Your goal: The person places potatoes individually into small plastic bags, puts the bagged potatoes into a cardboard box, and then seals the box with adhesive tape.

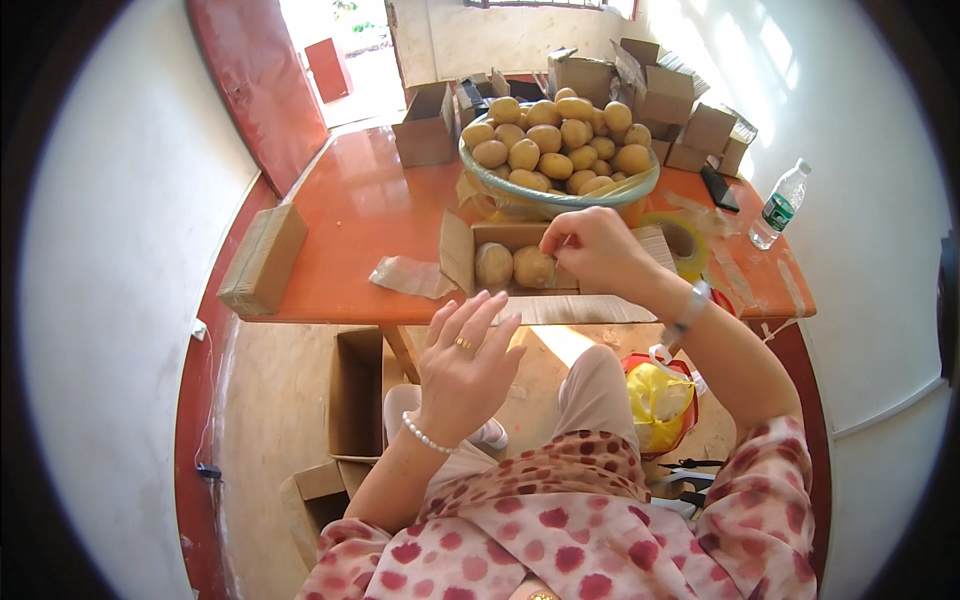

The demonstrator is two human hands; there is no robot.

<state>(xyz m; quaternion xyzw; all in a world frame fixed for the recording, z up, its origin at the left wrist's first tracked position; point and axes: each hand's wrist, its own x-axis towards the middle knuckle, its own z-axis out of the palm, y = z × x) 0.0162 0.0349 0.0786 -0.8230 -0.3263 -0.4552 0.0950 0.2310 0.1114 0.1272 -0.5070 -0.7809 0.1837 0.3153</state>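
Note:
An open cardboard box (525,234) lies at the front edge of the orange table, its flaps spread. Two round potatoes sit side by side in it: one on the left (494,264) and one on the right (534,267). My right hand (596,244) hovers over the box's right part, fingers curled beside the right potato; whether they hold anything is hidden. In front of the box, my left hand (472,360) is raised with fingers apart, holding nothing. Behind the box stands a large basin (559,196) heaped with potatoes (555,166).
A taped carton (262,259) stands at the table's left edge. Clear tape (694,247), a phone (720,188) and a water bottle (781,204) lie or stand to the right. Several cartons (667,95) are piled behind. A yellow bag (660,401) is below the table.

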